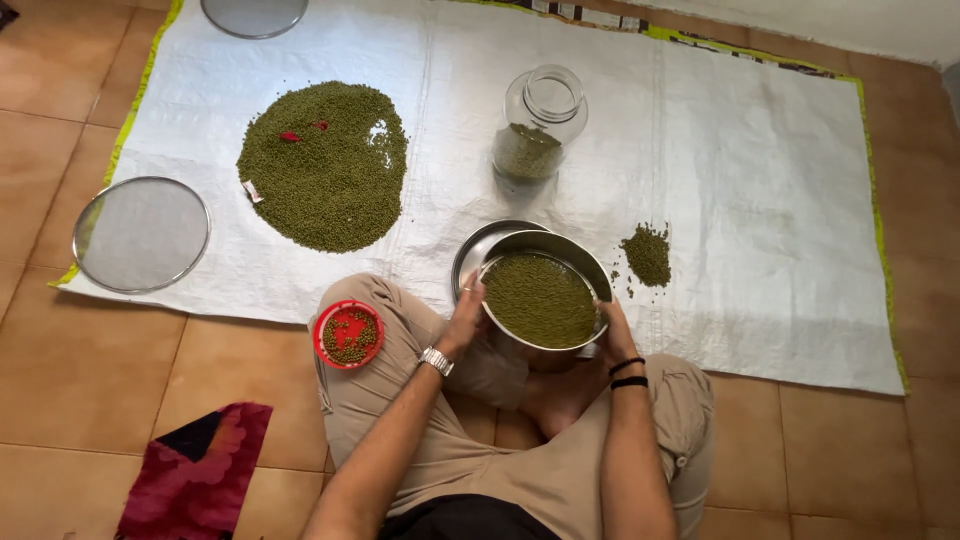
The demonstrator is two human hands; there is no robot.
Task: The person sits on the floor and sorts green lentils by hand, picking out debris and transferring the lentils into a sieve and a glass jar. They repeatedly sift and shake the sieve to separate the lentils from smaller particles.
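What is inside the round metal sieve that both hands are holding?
The sieve is filled with small green beans. They cover its mesh bottom, so that cannot be seen.

The floor all around your fingers is square terracotta tile with pale grout. Just beyond them a white woven sheet lies flat on the tiles. It is hemmed in yellow-green and runs well out to either side. Past its far edge, ahead and to the right of your fingers, a strip of patterned cloth shows, with a pale wall behind it. Back and to the left of your fingers, a dark red patterned cloth lies on the tiles. The light is soft and even, and the shadows are faint.
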